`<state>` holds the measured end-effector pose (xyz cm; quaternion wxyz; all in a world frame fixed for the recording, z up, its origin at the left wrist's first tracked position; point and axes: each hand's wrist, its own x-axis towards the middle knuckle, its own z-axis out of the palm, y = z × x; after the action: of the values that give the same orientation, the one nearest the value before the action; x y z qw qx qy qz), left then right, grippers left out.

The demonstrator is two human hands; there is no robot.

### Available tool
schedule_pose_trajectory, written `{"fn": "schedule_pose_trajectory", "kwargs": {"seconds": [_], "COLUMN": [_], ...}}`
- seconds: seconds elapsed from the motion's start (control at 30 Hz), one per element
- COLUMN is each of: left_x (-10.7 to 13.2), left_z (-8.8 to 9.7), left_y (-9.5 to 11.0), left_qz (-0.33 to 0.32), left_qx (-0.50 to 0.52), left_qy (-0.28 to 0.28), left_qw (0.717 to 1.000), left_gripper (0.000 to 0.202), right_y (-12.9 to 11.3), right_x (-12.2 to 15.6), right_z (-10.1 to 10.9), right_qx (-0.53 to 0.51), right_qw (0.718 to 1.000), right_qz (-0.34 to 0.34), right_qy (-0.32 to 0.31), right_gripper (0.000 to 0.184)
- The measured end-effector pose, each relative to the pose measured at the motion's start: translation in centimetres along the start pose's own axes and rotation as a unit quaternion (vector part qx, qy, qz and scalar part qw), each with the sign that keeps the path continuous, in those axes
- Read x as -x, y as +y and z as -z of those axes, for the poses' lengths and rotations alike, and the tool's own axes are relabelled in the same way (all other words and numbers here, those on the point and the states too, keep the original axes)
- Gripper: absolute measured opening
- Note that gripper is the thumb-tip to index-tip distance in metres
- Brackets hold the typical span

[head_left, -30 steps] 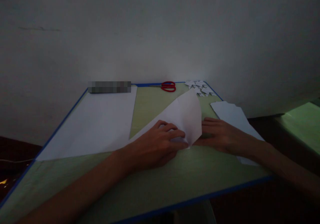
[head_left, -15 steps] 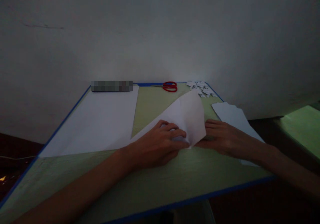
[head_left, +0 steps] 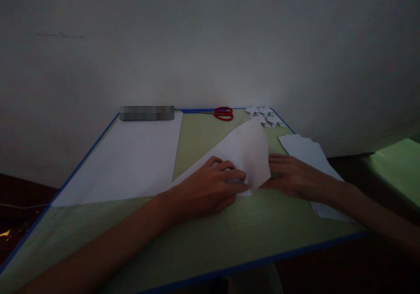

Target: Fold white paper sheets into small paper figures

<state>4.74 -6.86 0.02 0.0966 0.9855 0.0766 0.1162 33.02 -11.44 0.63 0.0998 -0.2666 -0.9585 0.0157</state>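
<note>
A white sheet of paper (head_left: 254, 154) lies at the middle of the table, its right part folded up and curving over. My left hand (head_left: 219, 184) is on the sheet with bent fingers, thumb and forefinger closed at the lower end of the crease. At the sheet's right edge is my right hand (head_left: 288, 176), its fingers closed about the raised flap. The flap hides those fingertips.
Large white paper (head_left: 124, 154) covers the table's left side, a blurred-out dark object (head_left: 146, 113) at its far edge. Red-handled scissors (head_left: 223, 113) lie at the back, near several small folded paper pieces (head_left: 272, 120). A paper stack (head_left: 306, 154) lies right. Blue edging (head_left: 262, 260) borders the table.
My right hand has shifted slightly up along the flap's edge. My left thumb and fingers have moved a little at the crease. The sheet keeps nearly the same shape.
</note>
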Motion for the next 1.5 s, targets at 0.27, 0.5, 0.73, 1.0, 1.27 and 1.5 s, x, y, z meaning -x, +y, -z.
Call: {"fn": "schedule_pose_trajectory", "kwargs": {"seconds": [0.27,0.5,0.73,1.0,1.27,1.5], "left_x": [0.1,0.1,0.3,0.2,0.2,0.4], "left_z": [-0.5,-0.4,-0.4,-0.4,-0.5,-0.9], "left_y": [-0.2,-0.2,-0.3,-0.1,-0.1,-0.3], "left_qz": [-0.011,-0.003,-0.002,-0.003,-0.003,-0.003], "left_qx": [-0.018,-0.003,0.005,-0.008,-0.007,0.039], "left_qy": [0.027,0.020,-0.003,-0.011,-0.001,0.039], "left_qw": [0.999,1.000,1.000,1.000,1.000,0.998], "left_gripper": [0.028,0.037,0.038,0.037,0.033,0.034], "right_y": [0.1,-0.4,-1.8,-1.4,-2.4,-0.9], "right_x": [-2.0,-0.8,0.1,-0.6,-1.9,-1.0], "right_z": [0.9,0.6,0.2,0.7,1.5,1.3], "right_qx": [0.099,0.082,0.026,0.040,0.107,0.034], "right_qw": [0.993,0.996,1.000,0.999,0.991,0.999], "right_qz": [0.046,0.046,0.012,0.032,0.048,0.021], "right_qy": [-0.048,-0.012,0.011,-0.005,-0.058,-0.031], "right_gripper": [0.027,0.024,0.032,0.030,0.026,0.042]}}
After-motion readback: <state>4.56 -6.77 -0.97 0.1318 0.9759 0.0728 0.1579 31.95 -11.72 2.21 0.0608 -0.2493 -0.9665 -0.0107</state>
